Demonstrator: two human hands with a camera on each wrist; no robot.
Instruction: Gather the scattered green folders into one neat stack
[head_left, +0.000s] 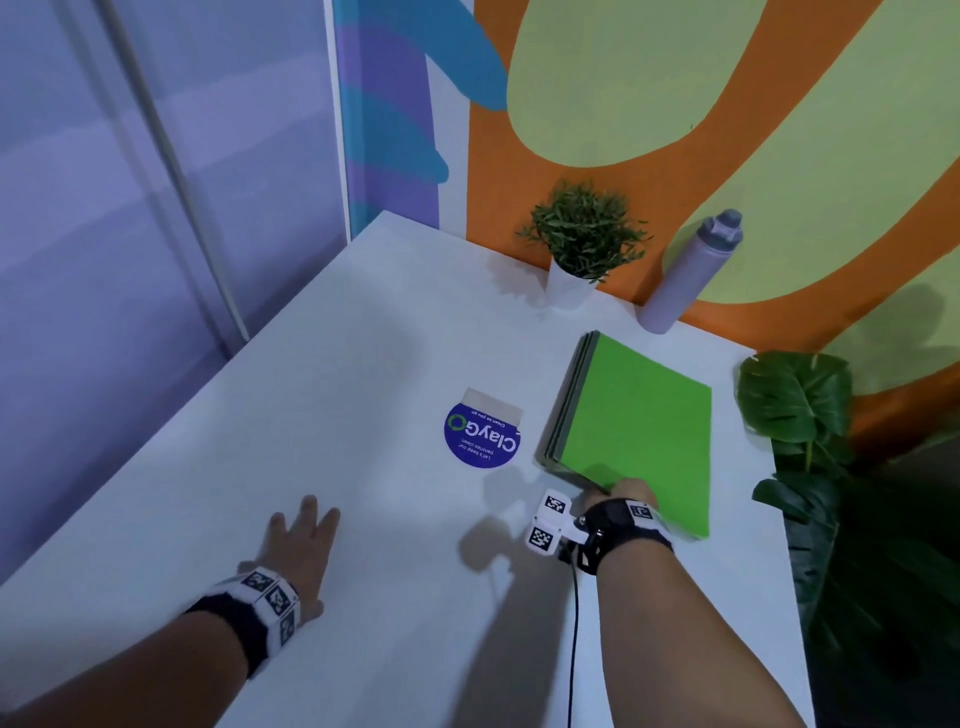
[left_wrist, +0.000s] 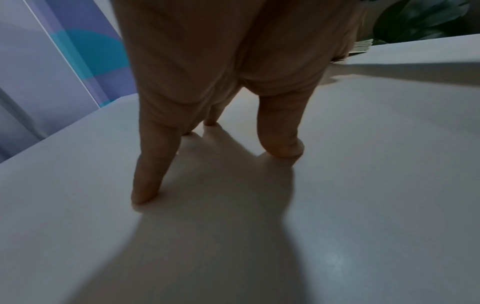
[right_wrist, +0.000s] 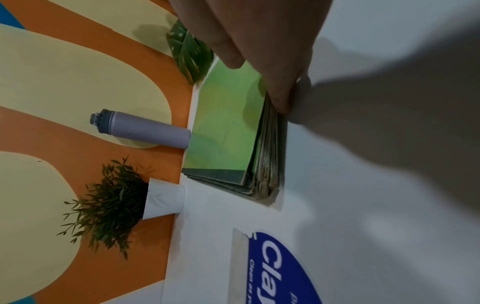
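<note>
Head view: my right hand (head_left: 626, 496) sits at the near corner of the stack of bright green card folders (head_left: 644, 415). Right wrist view shows my fingers (right_wrist: 262, 67) laid over the top cover and the thumb against the stack's near edge, so I read it as a pinch on that corner. The stack lies on the right side of the white surface (head_left: 363, 338), near the wall, just in front of the lilac metal water bottle (head_left: 691, 270) and close to the small potted plant in a white pot (head_left: 582, 244). I see no loose folders elsewhere, so I judge the gathering nearly done; squaring up remains.

My left hand (head_left: 298, 535) is flat on the surface, fingers spread and straight, holding nothing; the left wrist view shows fingertips (left_wrist: 144, 195) touching down.

Lower folders fan out slightly at the far-left corner in the right wrist view. To finish well:
- bring the left hand to the opposite side
- press both long edges together
- tap the short edge flush
- keep light pressure on top so the covers don't slide

Round blue sticker (head_left: 482, 435) left of the stack, with a strip of tape along one edge. It reads "ClayGO", with small lines "Clean as you go" and, less surely, "Let's keep our pantries clean".
</note>
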